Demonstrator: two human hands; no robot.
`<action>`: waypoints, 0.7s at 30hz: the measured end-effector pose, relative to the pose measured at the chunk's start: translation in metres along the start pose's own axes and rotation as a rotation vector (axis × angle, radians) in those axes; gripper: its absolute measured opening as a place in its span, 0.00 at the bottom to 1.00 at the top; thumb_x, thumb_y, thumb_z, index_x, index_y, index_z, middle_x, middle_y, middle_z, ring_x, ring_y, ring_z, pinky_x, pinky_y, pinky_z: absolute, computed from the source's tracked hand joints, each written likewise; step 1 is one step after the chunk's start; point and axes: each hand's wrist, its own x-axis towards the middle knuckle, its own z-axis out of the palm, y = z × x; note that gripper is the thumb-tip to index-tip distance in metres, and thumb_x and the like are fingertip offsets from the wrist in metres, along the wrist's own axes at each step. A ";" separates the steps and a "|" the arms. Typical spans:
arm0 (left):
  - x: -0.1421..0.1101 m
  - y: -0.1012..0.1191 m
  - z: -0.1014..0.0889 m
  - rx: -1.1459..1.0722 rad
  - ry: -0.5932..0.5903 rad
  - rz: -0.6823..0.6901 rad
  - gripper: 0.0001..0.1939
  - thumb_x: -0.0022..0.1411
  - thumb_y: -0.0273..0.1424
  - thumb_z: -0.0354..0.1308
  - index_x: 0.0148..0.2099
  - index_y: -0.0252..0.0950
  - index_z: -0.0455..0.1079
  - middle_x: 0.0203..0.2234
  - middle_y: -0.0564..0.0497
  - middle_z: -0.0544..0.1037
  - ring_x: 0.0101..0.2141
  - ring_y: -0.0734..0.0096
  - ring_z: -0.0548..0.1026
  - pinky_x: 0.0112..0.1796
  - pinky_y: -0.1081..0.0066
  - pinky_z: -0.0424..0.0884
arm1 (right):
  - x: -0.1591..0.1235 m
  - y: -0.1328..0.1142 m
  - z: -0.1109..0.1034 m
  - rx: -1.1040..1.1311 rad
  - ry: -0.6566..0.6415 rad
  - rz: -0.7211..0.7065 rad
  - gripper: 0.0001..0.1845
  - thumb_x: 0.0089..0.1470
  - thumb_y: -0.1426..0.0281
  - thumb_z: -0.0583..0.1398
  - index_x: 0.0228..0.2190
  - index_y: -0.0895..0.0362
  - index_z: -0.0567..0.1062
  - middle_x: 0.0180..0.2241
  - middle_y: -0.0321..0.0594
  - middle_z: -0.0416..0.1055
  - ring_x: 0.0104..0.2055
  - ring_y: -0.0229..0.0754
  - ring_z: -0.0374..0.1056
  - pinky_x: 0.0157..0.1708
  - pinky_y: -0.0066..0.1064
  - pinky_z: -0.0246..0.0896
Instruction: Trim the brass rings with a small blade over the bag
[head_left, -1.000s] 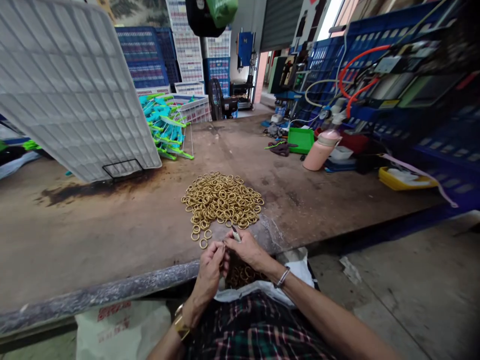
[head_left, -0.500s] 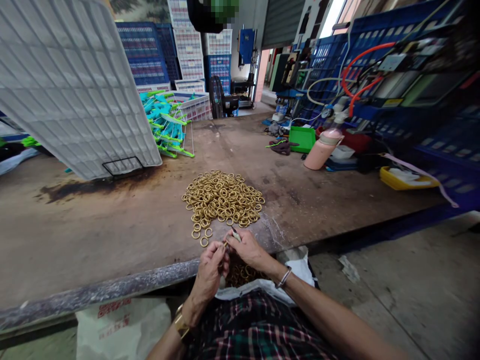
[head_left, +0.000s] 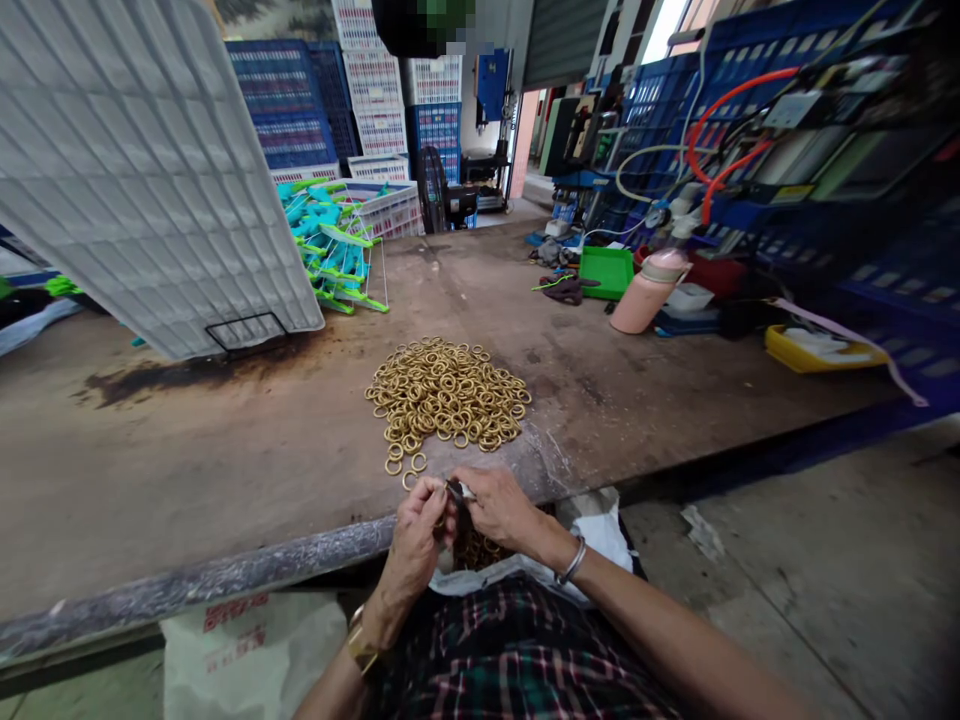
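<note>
My left hand (head_left: 418, 528) is closed, thumb and fingertips pinching a brass ring (head_left: 448, 485), mostly covered by the fingers. Close beside it, my right hand (head_left: 501, 508) is wrapped round a small knife (head_left: 466, 491) with a pale handle. Its dark blade lies against or right by the ring; contact is too small to make out. Just beyond both hands, a pile of brass rings (head_left: 450, 392) is heaped on the table, with a few loose ones at its near left side. Below the hands, more rings (head_left: 480, 548) lie in a white-lined bag or container (head_left: 604, 530) at my lap.
The wooden table (head_left: 300, 470) has a plastic-wrapped front edge. A white ribbed crate (head_left: 172, 190) stands tilted at left, near green-and-turquoise plastic parts (head_left: 334, 250). At right are a pink bottle (head_left: 649, 292), a green tray (head_left: 606, 272) and a yellow tray (head_left: 821, 350).
My right hand has turned the knife down from pointing up and away, bringing its blade to the ring. My left hand has stayed nearly in place.
</note>
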 end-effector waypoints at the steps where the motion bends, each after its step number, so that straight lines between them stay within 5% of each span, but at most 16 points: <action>1: 0.000 0.000 0.000 0.008 0.002 0.003 0.16 0.51 0.42 0.58 0.30 0.37 0.59 0.18 0.59 0.66 0.16 0.82 0.62 0.16 0.80 0.54 | 0.000 0.000 0.000 -0.015 -0.006 -0.003 0.11 0.48 0.77 0.52 0.33 0.57 0.70 0.27 0.39 0.70 0.29 0.37 0.63 0.29 0.26 0.47; 11: -0.002 0.002 0.001 0.041 0.020 -0.030 0.16 0.50 0.43 0.59 0.30 0.37 0.59 0.18 0.59 0.65 0.16 0.82 0.61 0.17 0.80 0.55 | 0.002 -0.006 -0.005 -0.032 -0.060 0.022 0.12 0.49 0.76 0.51 0.35 0.57 0.70 0.31 0.40 0.72 0.31 0.38 0.64 0.29 0.27 0.47; 21: -0.001 -0.003 -0.004 0.191 0.028 0.077 0.14 0.56 0.42 0.54 0.29 0.36 0.59 0.17 0.58 0.63 0.16 0.82 0.60 0.18 0.80 0.55 | 0.003 -0.011 -0.009 -0.066 -0.081 0.039 0.14 0.49 0.77 0.50 0.36 0.58 0.71 0.34 0.41 0.72 0.32 0.39 0.65 0.29 0.27 0.47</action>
